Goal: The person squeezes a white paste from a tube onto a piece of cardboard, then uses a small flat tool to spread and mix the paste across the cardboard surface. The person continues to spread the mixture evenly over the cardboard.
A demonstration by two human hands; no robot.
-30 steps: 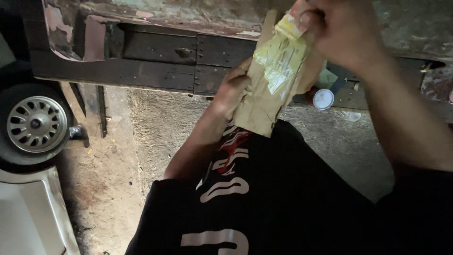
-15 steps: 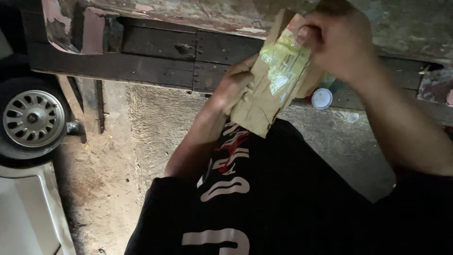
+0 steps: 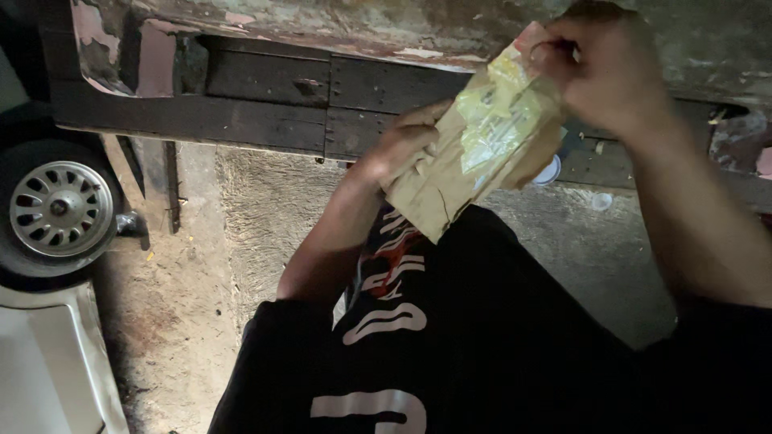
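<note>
- We clench the brown paper packet (image 3: 450, 181) in our left hand (image 3: 406, 145), its long axis running from 7 to 1 o'clock.
- Our right hand (image 3: 611, 76) pinches the yellow wrapper (image 3: 503, 120) at the packet's 1 o'clock end.

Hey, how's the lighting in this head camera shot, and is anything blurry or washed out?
Head view: dim overall, with the black shirt and the far corners sunk in shadow; light falls on the brown paper package and its yellowish plastic wrap, which shines a little; the left hand and right hand look slightly soft; the car wheel stays fairly crisp.
</note>
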